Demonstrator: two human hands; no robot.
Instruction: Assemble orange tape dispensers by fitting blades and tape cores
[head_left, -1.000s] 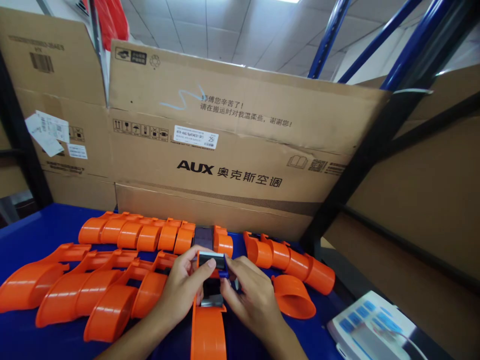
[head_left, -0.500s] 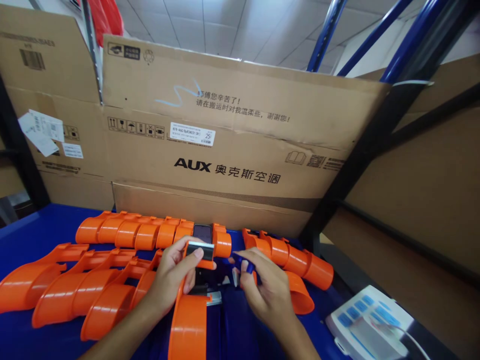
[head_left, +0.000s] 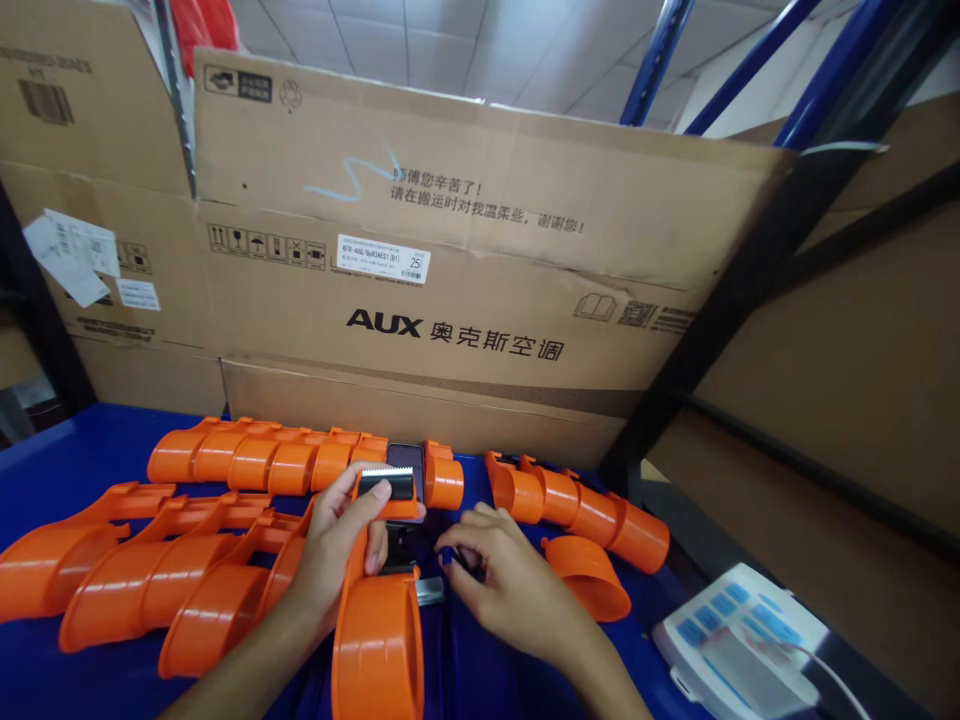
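Observation:
My left hand [head_left: 339, 545] grips an orange tape dispenser [head_left: 379, 640] near its toothed blade end [head_left: 386, 485], thumb pressed on the black blade plate. The dispenser's round body points toward me. My right hand [head_left: 501, 580] is just right of it, low over the blue table [head_left: 67, 450], fingers curled and pinched on a small dark part [head_left: 456, 558] that I cannot make out clearly.
Rows of orange dispenser shells [head_left: 255, 465] lie left and behind, more shells [head_left: 577, 515] to the right. A dark phone [head_left: 406, 458] stands between them. A large AUX cardboard box [head_left: 450, 280] walls the back. A white keypad device [head_left: 739, 640] sits at the lower right.
My left hand has tilted the dispenser so its round body faces me. My right hand left the blade end, moved right with a small blue piece, then dropped lower beside the dispenser.

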